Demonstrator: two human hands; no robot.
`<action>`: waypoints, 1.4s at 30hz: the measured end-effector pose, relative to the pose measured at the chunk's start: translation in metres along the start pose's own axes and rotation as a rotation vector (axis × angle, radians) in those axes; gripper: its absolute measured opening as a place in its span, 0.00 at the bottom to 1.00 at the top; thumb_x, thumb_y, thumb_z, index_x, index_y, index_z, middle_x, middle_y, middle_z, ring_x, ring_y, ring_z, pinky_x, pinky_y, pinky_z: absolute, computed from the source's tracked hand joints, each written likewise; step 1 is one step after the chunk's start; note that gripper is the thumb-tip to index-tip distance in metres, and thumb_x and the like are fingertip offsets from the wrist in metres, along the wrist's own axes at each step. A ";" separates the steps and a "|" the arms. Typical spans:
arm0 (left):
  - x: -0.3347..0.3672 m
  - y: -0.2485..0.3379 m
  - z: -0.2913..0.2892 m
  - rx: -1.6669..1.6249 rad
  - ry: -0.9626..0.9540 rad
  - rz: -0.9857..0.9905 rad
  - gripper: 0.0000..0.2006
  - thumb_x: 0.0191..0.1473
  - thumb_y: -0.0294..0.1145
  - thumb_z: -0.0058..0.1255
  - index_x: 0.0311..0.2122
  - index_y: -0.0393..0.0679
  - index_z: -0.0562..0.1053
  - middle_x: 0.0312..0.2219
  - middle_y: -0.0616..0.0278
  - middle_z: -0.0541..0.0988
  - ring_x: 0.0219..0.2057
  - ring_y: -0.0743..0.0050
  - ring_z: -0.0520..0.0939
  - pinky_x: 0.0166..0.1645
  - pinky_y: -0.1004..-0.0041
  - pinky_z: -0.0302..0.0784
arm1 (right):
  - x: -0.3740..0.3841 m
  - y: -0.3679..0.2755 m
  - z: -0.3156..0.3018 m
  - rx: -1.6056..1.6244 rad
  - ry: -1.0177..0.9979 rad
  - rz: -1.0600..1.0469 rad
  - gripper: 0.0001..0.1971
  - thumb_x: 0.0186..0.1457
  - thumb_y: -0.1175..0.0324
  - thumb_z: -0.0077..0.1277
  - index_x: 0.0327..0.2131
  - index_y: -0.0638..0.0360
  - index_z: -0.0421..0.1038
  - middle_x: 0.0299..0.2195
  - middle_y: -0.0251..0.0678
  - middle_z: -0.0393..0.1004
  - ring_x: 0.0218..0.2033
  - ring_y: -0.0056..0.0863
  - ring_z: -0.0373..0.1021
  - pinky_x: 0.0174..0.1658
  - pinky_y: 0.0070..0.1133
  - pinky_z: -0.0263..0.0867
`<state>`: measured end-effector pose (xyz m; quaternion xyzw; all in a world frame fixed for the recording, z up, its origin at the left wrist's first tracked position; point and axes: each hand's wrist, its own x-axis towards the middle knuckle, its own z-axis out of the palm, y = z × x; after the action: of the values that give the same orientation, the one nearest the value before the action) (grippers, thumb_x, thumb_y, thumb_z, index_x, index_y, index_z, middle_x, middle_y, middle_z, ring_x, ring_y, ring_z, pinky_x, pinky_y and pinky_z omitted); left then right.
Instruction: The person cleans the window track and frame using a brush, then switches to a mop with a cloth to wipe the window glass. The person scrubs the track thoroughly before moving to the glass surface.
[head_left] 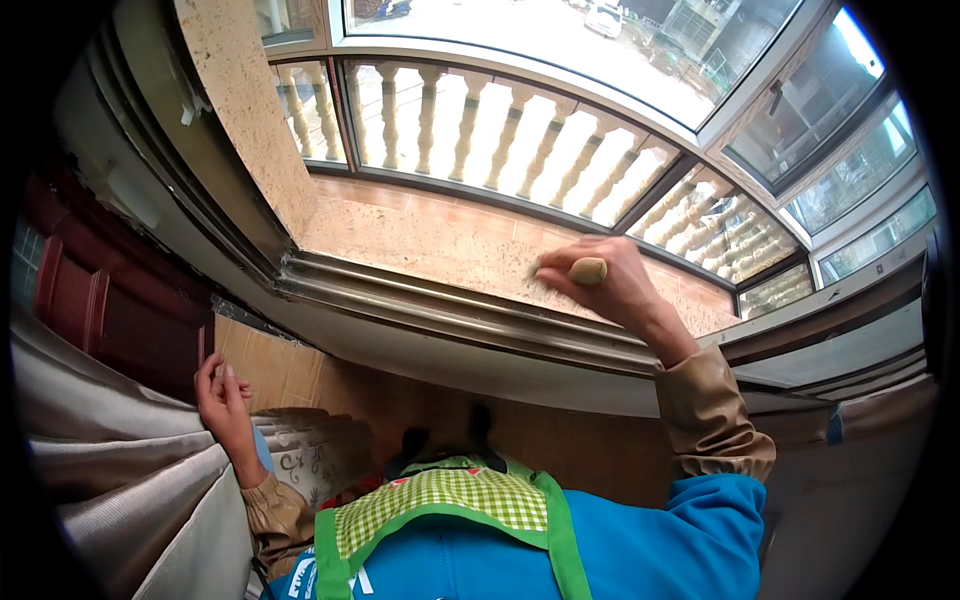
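Observation:
My right hand (612, 275) is closed around a wooden-handled tool (588, 270), with the rounded butt of its handle turned toward me. The tool's far end is small and blurred, low over the speckled tan stone sill (430, 240), and I cannot tell its exact kind. Below it runs the metal sliding-window track (440, 300) along the near edge of the sill. Off to the left, my left hand (228, 400) hangs with loosely bent fingers and holds nothing. It is beside the dark red wooden panel (130, 300) and the grey curtain (120, 430).
Beyond the sill stands a row of balusters (465, 125) behind framed glass. An open window sash (810, 100) is at the upper right. The window frame (180, 170) rises on the left. Wood-look floor (560, 450) lies below the wall.

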<state>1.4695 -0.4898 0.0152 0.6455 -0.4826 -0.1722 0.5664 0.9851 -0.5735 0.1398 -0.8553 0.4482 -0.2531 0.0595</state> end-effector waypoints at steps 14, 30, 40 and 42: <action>0.003 0.005 0.024 -0.027 -0.083 0.000 0.11 0.60 0.25 0.45 0.48 0.38 0.69 0.31 0.66 0.75 0.24 0.86 0.74 0.27 0.84 0.71 | 0.000 -0.008 0.055 0.128 0.068 -0.201 0.07 0.50 0.62 0.60 0.31 0.53 0.79 0.23 0.34 0.78 0.23 0.25 0.73 0.27 0.19 0.70; 0.003 -0.022 0.010 0.025 -0.092 0.002 0.13 0.60 0.26 0.45 0.50 0.39 0.69 0.37 0.66 0.76 0.25 0.87 0.73 0.27 0.84 0.69 | -0.114 0.025 0.023 0.692 0.412 0.614 0.07 0.57 0.76 0.44 0.35 0.68 0.72 0.28 0.41 0.77 0.31 0.27 0.77 0.32 0.20 0.74; -0.001 0.000 0.016 0.010 -0.099 -0.006 0.12 0.61 0.28 0.45 0.50 0.40 0.70 0.42 0.64 0.76 0.27 0.87 0.73 0.29 0.85 0.69 | 0.045 -0.055 0.041 1.386 0.678 0.246 0.09 0.61 0.72 0.43 0.42 0.61 0.70 0.36 0.36 0.76 0.38 0.21 0.71 0.46 0.20 0.67; -0.004 0.006 0.018 0.018 -0.092 0.010 0.13 0.61 0.28 0.45 0.50 0.40 0.70 0.41 0.64 0.76 0.27 0.86 0.73 0.29 0.84 0.70 | -0.014 -0.032 0.001 1.030 0.563 0.187 0.07 0.59 0.75 0.45 0.40 0.63 0.71 0.34 0.37 0.76 0.34 0.23 0.73 0.40 0.21 0.72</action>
<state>1.4514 -0.4963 0.0135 0.6396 -0.5129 -0.1943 0.5385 1.0025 -0.5436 0.1438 -0.5732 0.3397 -0.6488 0.3676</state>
